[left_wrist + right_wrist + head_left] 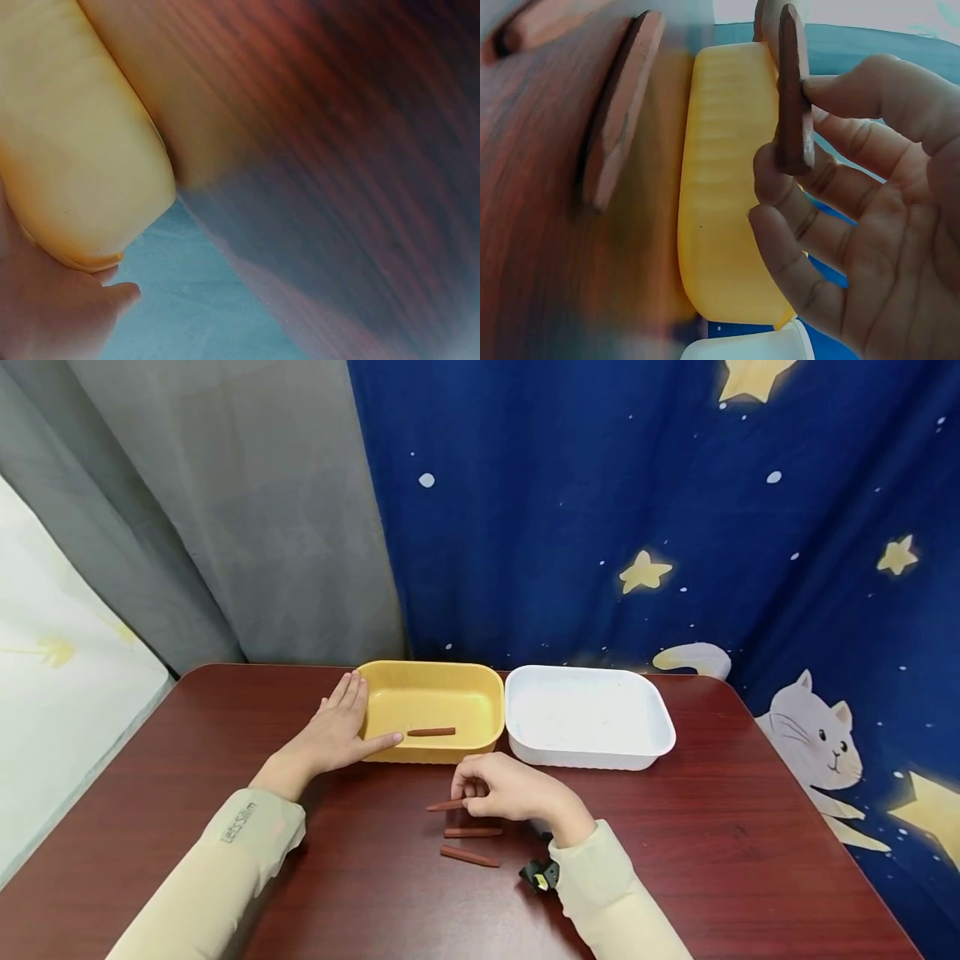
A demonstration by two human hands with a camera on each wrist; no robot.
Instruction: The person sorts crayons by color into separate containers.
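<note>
A: What lies closest to the person?
B: The nearest stick (pixel 470 857), brown and tapered, on the dark red surface (pixel 390 902). Just beyond it lies the second stick (pixel 472 832), also flat on the wood.
A: And past those?
B: The right hand (pixel 513 787). Its grip is pinching the held stick (pixel 792 94) between thumb and fingers, clear of the surface, around mid-length with the pointed end sticking out.
A: How would you expect it to handle?
B: Light and stiff, I'd judge. The sides look faceted, so it should slip or roll less than a round rod. The thin tip may be the fragile bit; I'd take hold of the thicker middle, across two flat sides, and leave the point free.
A: Where's the other grip?
B: The left hand (pixel 335 735) grasps no stick; its fingers lie straight against the left end of the yellow basin (pixel 435 757), thumb stretched over the near rim.
A: Anything inside that basin?
B: The inner stick (pixel 431 732), on the floor near the front wall.
A: And to the right?
B: The white basin (pixel 585 757), its side against the yellow one. Farthest back hang a grey curtain (pixel 285 527) and a starry blue curtain (pixel 525 543).
</note>
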